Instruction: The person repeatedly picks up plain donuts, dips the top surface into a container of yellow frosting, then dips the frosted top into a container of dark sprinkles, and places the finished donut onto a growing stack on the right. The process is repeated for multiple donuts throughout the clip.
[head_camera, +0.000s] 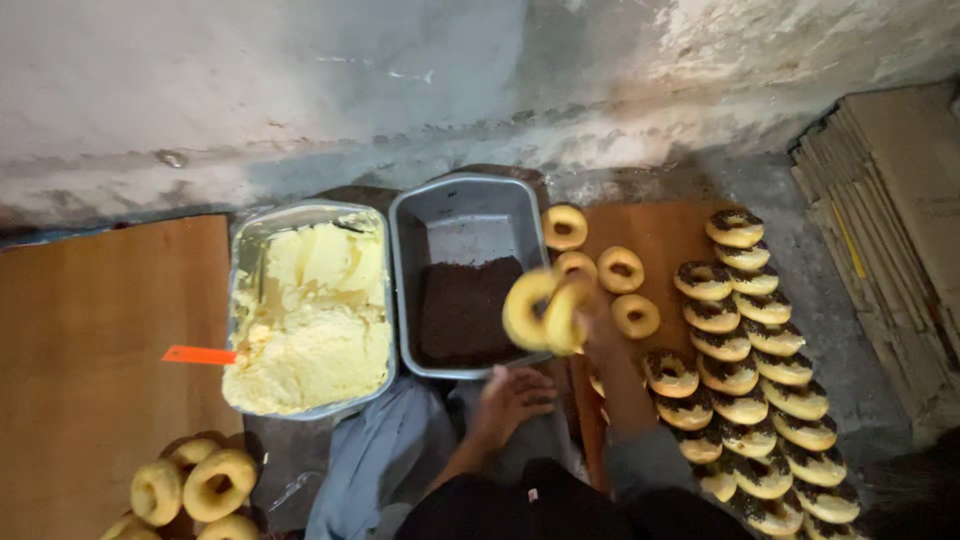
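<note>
I see my right hand (592, 318) lifted over the near corner of the grey tray of dark sprinkles (468, 300), fingers pinching two plain ring doughnuts (543, 310) held on edge. My left hand (510, 400) rests below that tray on the grey cloth (385, 450), fingers loosely curled, holding nothing. The foil tray of yellow cream (310, 310) sits just left; topped doughnuts (750, 370) line the right

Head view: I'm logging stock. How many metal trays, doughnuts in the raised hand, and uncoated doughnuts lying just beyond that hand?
Metal trays: 2
Held doughnuts, in the right hand: 2
Uncoated doughnuts on the board: 4
Total: 8
</note>
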